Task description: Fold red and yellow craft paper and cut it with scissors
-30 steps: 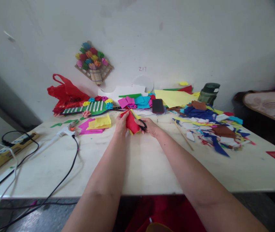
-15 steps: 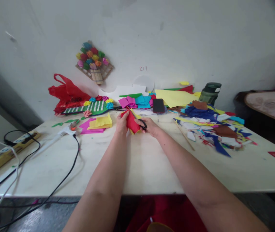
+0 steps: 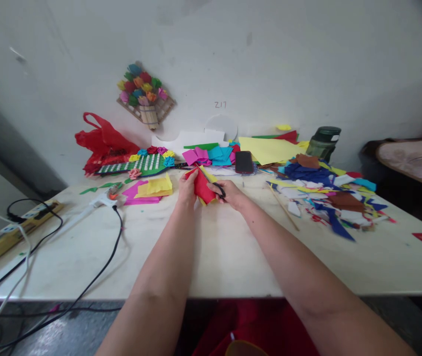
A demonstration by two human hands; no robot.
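My left hand [image 3: 187, 188] is closed on the left edge of a piece of red paper [image 3: 202, 187], which is held up over the table. Yellow paper [image 3: 210, 175] shows behind the red and along its edges. In my right hand [image 3: 230, 194] is a pair of black-handled scissors [image 3: 218, 189], with my fingers in the loops. The blades point up and left and lie along the upper right edge of the red paper. Whether they are parted is too small to tell.
Left lie yellow and pink sheets [image 3: 151, 191], a hot glue gun [image 3: 105, 198] with its cord, and a power strip [image 3: 18, 227]. Behind are a phone [image 3: 244, 162] and coloured sheets. Right are paper scraps [image 3: 329, 195], a wooden stick [image 3: 284, 207] and a green bottle [image 3: 322, 143].
Almost nothing differs. My hands, the red paper and the scissors keep nearly the same place, and the whole view has shifted very slightly.
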